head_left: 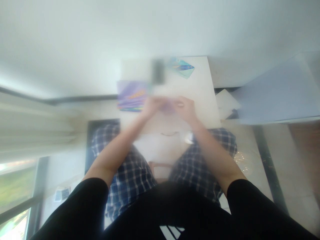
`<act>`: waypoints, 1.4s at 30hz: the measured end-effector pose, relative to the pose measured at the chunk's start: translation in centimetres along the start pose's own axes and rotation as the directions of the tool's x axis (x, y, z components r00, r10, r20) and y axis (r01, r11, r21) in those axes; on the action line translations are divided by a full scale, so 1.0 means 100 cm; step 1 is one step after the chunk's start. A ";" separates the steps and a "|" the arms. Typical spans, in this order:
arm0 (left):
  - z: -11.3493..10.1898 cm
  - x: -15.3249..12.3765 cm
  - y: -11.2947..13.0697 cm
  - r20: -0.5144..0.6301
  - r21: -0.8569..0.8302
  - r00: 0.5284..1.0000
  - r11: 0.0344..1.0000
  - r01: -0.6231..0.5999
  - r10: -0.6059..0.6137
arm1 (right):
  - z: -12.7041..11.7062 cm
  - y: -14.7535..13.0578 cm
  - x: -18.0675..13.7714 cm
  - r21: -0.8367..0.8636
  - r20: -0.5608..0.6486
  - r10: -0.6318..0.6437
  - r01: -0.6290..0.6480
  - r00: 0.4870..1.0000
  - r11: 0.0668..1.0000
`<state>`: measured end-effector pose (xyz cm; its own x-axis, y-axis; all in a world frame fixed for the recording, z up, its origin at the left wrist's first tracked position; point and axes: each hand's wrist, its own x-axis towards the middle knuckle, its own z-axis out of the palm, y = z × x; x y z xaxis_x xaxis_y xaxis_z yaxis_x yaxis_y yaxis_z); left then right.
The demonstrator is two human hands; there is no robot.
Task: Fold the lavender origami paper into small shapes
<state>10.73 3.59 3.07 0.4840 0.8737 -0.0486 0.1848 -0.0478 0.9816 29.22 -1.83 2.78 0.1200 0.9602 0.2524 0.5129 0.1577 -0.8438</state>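
Both hands meet over the white table, gripping a small purple piece, perhaps paper (168,106), between them; haze blurs its details. My left hand (153,104) has its fingers closed on the left side of this piece. On the opposite side my right hand (185,106) pinches it, fingers curled. Just left of my left hand lies a flat purple packet or booklet (131,95) with orange and multicoloured print. Beyond my hands is a dark rectangular object (158,71), too blurred to name. A teal and blue flat piece with a rocket-like picture (184,67) rests at the far right.
The white table (202,86) stands against a pale wall, over my knees. To the right are a large pale panel (277,91) and a white piece (226,103) low beside the table. A curtain (35,126) and window (20,190) are on the left.
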 end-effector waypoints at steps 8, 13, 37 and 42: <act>-0.001 -0.005 0.008 0.025 0.002 0.999 1.000 0.022 -0.022 | -0.004 0.001 0.001 0.077 0.076 0.050 -0.056 0.996 0.995; -0.001 -0.004 0.008 0.034 -0.011 0.999 0.999 0.031 -0.031 | -0.004 -0.001 0.000 0.051 0.086 0.053 -0.058 0.995 0.997; 0.002 -0.003 0.002 -0.058 0.024 0.998 0.999 0.041 -0.039 | 0.003 -0.010 -0.006 -0.064 -0.060 0.043 -0.047 0.997 0.997; 0.003 -0.003 0.002 -0.058 0.041 0.998 0.999 0.033 -0.031 | 0.002 -0.010 -0.007 -0.052 -0.051 0.053 -0.056 0.997 0.997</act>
<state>10.85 3.22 3.22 0.4275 0.9015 -0.0681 0.2357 -0.0384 0.9711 28.50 -2.58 3.35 0.1902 0.9542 0.2309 0.5488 0.0917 -0.8309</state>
